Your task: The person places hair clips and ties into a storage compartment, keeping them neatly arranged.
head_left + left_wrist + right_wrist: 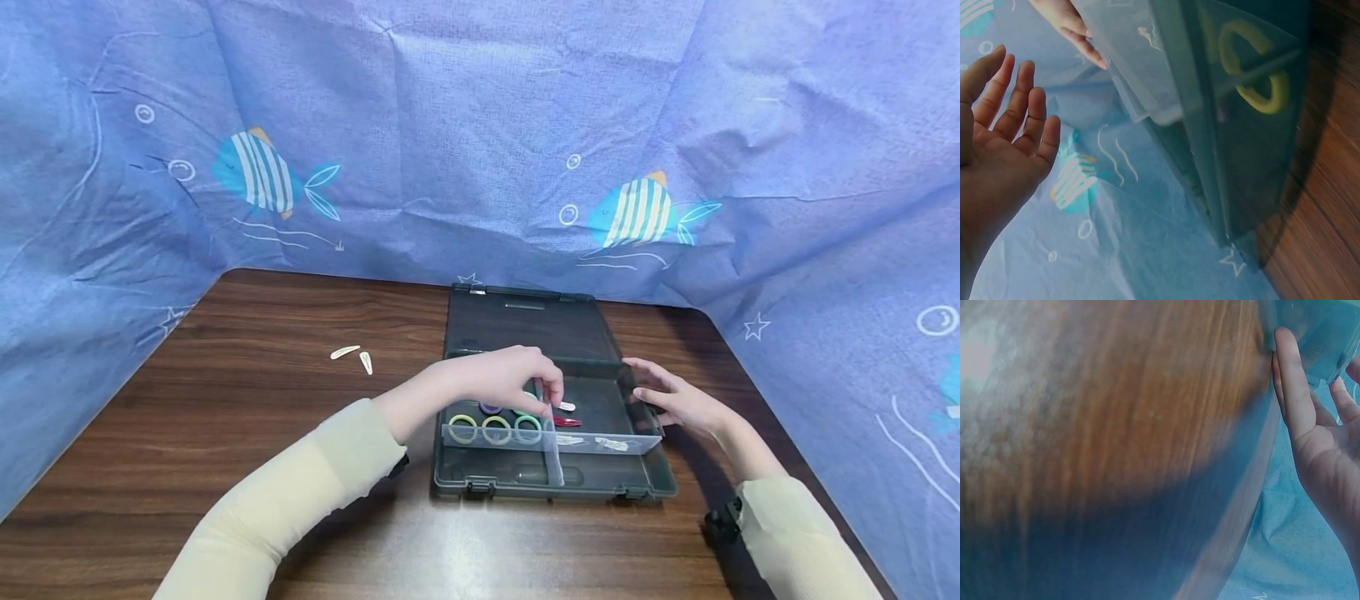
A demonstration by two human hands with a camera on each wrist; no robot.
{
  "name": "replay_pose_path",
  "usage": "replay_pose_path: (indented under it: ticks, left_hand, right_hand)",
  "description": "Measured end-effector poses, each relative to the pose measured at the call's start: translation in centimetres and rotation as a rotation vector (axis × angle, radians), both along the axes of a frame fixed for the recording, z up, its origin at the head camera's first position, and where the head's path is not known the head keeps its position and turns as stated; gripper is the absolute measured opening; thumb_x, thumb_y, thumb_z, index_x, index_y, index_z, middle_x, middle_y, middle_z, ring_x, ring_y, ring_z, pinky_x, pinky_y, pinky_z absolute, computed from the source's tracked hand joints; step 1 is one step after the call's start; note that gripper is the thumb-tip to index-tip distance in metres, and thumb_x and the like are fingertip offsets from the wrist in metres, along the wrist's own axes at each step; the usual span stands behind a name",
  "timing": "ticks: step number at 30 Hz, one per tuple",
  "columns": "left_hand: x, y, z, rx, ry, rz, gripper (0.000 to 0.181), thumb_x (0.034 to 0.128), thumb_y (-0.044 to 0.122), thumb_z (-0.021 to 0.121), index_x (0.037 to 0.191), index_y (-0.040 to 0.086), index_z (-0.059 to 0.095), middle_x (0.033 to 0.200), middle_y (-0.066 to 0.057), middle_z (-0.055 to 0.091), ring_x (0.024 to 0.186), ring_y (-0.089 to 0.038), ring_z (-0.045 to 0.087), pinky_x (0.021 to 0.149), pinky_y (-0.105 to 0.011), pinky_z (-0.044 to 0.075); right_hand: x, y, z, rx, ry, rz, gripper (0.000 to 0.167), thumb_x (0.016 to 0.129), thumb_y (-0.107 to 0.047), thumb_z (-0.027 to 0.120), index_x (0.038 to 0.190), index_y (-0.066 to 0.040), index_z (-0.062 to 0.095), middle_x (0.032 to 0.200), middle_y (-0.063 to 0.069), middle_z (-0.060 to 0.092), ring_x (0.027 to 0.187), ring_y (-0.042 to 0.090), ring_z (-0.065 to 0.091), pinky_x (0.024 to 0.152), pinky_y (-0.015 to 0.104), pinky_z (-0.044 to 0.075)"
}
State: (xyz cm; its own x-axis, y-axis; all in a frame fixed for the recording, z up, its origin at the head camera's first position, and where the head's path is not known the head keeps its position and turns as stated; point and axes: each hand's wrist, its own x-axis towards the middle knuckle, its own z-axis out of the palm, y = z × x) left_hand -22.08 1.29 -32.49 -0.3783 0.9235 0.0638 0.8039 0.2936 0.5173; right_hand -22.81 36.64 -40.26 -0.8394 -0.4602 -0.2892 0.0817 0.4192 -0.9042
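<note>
A dark, see-through divided box (615, 487) lies with its lid (525, 325) folded back. My left hand (498, 379) is over its middle, fingers bent down beside a clear divider (553, 468). In the left wrist view the left hand's fingers are loosely bent, with nothing visible between them. Yellow rings like hair ties (462, 428), a green ring (527, 430) and a purple one fill the left compartment, partly hidden by the hand. A red hair clip (567, 422) and white snap clips (611, 444) are to the right. My right hand (686, 406) touches the box's right wall.
Two white snap clips (366, 362) lie on the brown wooden table (262, 375), left of the box. A long clear divider (645, 443) crosses the box from side to side. Blue fish-patterned cloth (465, 125) hangs behind the table and along its sides.
</note>
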Motion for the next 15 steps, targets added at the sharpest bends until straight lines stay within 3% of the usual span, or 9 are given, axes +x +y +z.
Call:
replay_pose_path:
  ticks: [7, 15]
  left_hand:
    - [0.1, -2.2, -0.1, 0.043, 0.040, 0.020, 0.010, 0.0865, 0.022, 0.068, 0.095, 0.019, 0.064, 0.095, 0.008, 0.065, 0.092, -0.005, 0.050, 0.088, -0.026, 0.039]
    - [-0.3, -4.6, -0.8, 0.102, 0.067, 0.029, 0.010, 0.0864, 0.022, 0.067, 0.096, 0.023, 0.063, 0.095, 0.013, 0.063, 0.095, -0.006, 0.050, 0.090, -0.028, 0.039]
  right_hand:
    - [0.0, 0.0, 0.1, 0.001, 0.003, 0.005, 0.059, 0.101, -0.021, 0.044, 0.151, -0.018, 0.012, 0.148, 0.025, 0.016, 0.113, 0.013, 0.049, 0.082, 0.047, 0.051]
    - [0.1, -0.1, 0.1, 0.015, -0.003, -0.004, 0.059, 0.101, -0.022, 0.044, 0.151, -0.018, 0.013, 0.150, 0.023, 0.013, 0.112, 0.010, 0.050, 0.082, 0.046, 0.051]
